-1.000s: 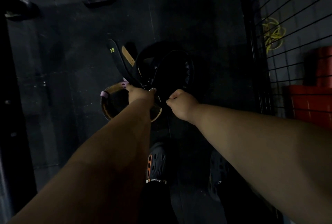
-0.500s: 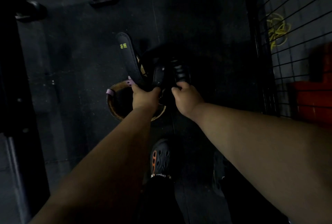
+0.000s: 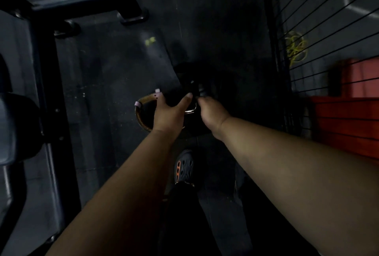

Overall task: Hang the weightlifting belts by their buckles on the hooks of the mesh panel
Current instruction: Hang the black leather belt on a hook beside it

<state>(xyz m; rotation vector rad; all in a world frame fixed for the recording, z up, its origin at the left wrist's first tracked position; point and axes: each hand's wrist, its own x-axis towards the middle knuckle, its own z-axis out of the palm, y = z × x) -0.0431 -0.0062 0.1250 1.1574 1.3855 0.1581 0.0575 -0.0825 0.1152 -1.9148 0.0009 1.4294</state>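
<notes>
My left hand (image 3: 168,112) and right hand (image 3: 211,112) both grip black belts (image 3: 162,67) w/ buckle (image 3: 191,110) between; tangled straps may snag, or slip in the dark.

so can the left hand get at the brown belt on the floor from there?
Probably yes: the left hand sits right over the brown belt, nothing between them, but its grip is already on the black belt.

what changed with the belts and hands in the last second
Both hands, left hand and right hand, lifted the black belt off the floor, and its coils closed into a tight bundle. The brown belt stayed on the floor; the mesh panel is unchanged.
</notes>
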